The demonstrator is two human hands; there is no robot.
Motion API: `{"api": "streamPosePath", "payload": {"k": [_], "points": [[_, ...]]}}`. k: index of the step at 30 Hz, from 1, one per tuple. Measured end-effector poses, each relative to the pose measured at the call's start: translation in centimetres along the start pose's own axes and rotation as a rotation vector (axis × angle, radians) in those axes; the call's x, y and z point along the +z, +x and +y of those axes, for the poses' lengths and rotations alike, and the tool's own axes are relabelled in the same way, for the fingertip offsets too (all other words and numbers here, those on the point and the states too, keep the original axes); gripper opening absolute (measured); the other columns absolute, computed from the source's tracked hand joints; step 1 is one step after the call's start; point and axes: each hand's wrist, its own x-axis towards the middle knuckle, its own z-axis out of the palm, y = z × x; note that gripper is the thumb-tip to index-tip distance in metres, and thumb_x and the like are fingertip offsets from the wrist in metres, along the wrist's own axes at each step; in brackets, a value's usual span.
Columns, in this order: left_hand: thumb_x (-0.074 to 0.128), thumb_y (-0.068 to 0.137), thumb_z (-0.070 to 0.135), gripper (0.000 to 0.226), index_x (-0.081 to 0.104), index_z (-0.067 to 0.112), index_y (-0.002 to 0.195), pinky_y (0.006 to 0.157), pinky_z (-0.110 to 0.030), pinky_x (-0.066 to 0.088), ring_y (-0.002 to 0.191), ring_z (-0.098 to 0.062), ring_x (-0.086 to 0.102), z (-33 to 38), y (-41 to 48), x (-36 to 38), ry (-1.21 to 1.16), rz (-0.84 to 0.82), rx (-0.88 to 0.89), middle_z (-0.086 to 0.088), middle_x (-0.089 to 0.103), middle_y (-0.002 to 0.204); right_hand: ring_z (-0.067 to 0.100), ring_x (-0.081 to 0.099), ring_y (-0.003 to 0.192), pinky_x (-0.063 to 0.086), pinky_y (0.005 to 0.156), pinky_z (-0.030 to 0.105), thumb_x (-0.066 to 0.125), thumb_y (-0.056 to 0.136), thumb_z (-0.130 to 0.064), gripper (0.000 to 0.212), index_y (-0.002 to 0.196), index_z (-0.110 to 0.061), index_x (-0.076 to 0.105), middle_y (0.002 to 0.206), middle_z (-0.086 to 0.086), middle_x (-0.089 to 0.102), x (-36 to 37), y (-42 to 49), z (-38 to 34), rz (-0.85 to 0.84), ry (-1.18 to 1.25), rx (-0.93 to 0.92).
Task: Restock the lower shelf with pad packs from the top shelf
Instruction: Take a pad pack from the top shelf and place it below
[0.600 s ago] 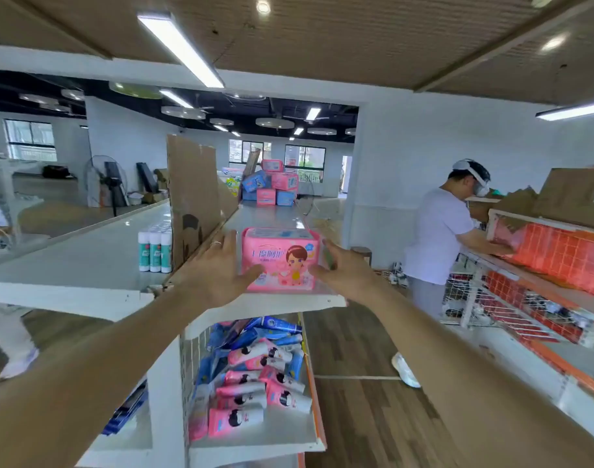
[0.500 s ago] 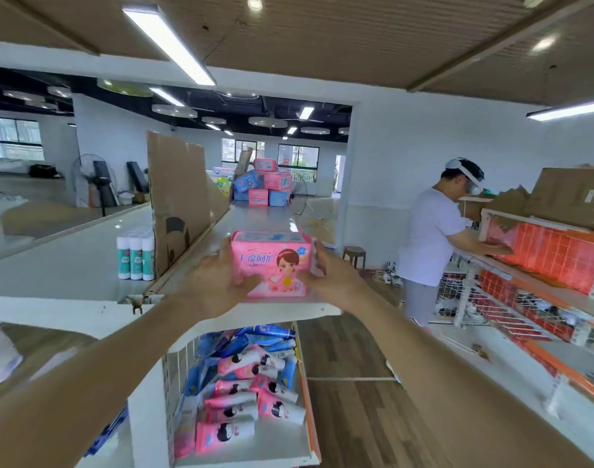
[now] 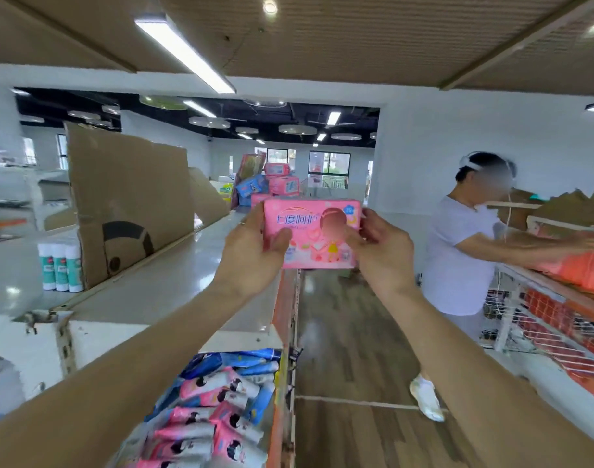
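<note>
Pink pad pack point(image 3: 311, 231) is in the air at chest height, printed face toward me, over the right edge of the top shelf point(image 3: 174, 282). It looks clear of the surface, though I can't see under it.

Left hand point(image 3: 251, 255): thumb laid across the pack's lower left front, fingers curled behind. Right hand point(image 3: 386, 255): thumb on the front near the right edge, fingers wrapped around the back. Both grip firmly, one per end. My read is that the two-handed hold keeps the soft pack flat and square for sliding into a row.

Lower shelf point(image 3: 278, 430), near and below: pink and blue packs point(image 3: 218, 413) lying on their sides, loosely heaped, so a gap needs picking before the drop.

More packs point(image 3: 282, 184) are stacked at the far end of the top shelf, apparently the supply. A cardboard panel point(image 3: 126, 197) stands upright on the left, white bottles point(image 3: 61, 268) just beside it.

Another person point(image 3: 457, 261) works the right-hand racks, well apart from my reach.

Next step, as I judge it: lower the pack down and toward me.
</note>
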Motion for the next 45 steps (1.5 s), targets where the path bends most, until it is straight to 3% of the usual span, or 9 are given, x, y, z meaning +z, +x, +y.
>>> {"api": "streamPosePath", "payload": {"k": [5,12,20,23,26,31,35,40,45], "points": [[0.052,0.085,0.038,0.049,0.051,0.028,0.133,0.089,-0.044,0.056,0.100,-0.023,0.068,3.6,1.1,8.4,-0.050,0.067,-0.046,0.001,0.071,0.112,-0.001,0.067,0.080,0.059,0.082,0.032,0.071,0.089,-0.018,0.025,0.113,-0.026,0.075,0.092,-0.014,0.076,-7.3,4.5,2.9,-0.053,-0.020,-0.093],[0.055,0.095,0.022,0.039,0.051,0.024,0.134,0.089,-0.042,0.056,0.096,-0.018,0.068,5.0,3.0,17.9,-0.137,0.093,-0.117,0.003,0.070,0.108,0.013,0.073,0.092,0.057,0.090,0.039,0.071,0.088,-0.022,0.023,0.095,-0.044,0.071,0.089,-0.015,0.076,-13.6,9.5,7.7,-0.133,-0.039,-0.096],[0.051,0.091,0.028,0.045,0.051,0.032,0.136,0.092,-0.044,0.055,0.102,-0.014,0.067,-0.6,6.8,26.0,-0.205,0.184,-0.156,0.011,0.071,0.109,-0.015,0.061,0.068,0.048,0.073,0.005,0.064,0.092,-0.009,0.026,0.094,-0.034,0.073,0.081,-0.005,0.075,-12.9,15.2,16.7,-0.156,0.004,-0.064],[0.051,0.090,0.033,0.048,0.050,0.030,0.138,0.093,-0.045,0.054,0.106,-0.017,0.065,-4.3,9.6,29.2,-0.191,0.208,-0.166,0.009,0.070,0.112,-0.026,0.054,0.065,0.040,0.066,-0.002,0.063,0.093,-0.007,0.025,0.100,-0.030,0.071,0.081,-0.017,0.072,-11.6,18.4,21.0,-0.152,-0.001,-0.079],[0.053,0.089,0.040,0.051,0.051,0.029,0.138,0.089,-0.043,0.056,0.100,-0.017,0.067,-8.5,12.8,32.1,-0.171,0.204,-0.178,0.003,0.069,0.111,-0.019,0.057,0.069,0.045,0.072,0.003,0.063,0.093,-0.006,0.029,0.099,-0.034,0.071,0.079,-0.024,0.072,-9.8,23.1,24.6,-0.176,0.013,-0.078],[0.055,0.091,0.044,0.046,0.057,0.028,0.134,0.088,-0.042,0.056,0.099,-0.016,0.067,-14.0,19.4,34.8,-0.107,0.201,-0.157,0.005,0.071,0.109,0.000,0.060,0.074,0.051,0.083,0.023,0.063,0.092,-0.009,0.032,0.092,-0.039,0.073,0.090,0.014,0.076,-6.5,30.9,29.6,-0.186,0.012,-0.048],[0.059,0.095,0.036,0.039,0.060,0.026,0.132,0.085,-0.037,0.057,0.098,-0.008,0.068,-16.8,23.8,37.2,-0.109,0.183,-0.135,0.006,0.071,0.111,-0.007,0.060,0.073,0.050,0.078,0.017,0.063,0.093,-0.010,0.026,0.110,-0.025,0.075,0.089,-0.008,0.076,-4.7,35.7,33.5,-0.168,0.061,0.002],[0.061,0.100,0.028,0.035,0.059,0.019,0.133,0.079,-0.036,0.061,0.092,-0.010,0.073,-20.3,27.0,41.7,-0.173,0.122,-0.163,0.004,0.075,0.108,-0.003,0.048,0.056,0.042,0.064,0.012,0.062,0.094,-0.010,0.021,0.109,-0.018,0.075,0.052,-0.019,0.060,-4.6,40.4,39.7,-0.200,0.089,0.019],[0.059,0.099,0.032,0.036,0.061,0.019,0.133,0.075,-0.027,0.059,0.093,-0.008,0.072,-24.3,29.6,48.2,-0.137,0.137,-0.187,0.002,0.074,0.109,-0.007,0.052,0.059,0.040,0.065,0.004,0.061,0.095,-0.009,0.022,0.111,-0.016,0.074,0.053,-0.022,0.059,-4.8,45.4,47.1,-0.250,0.143,0.023]]}}
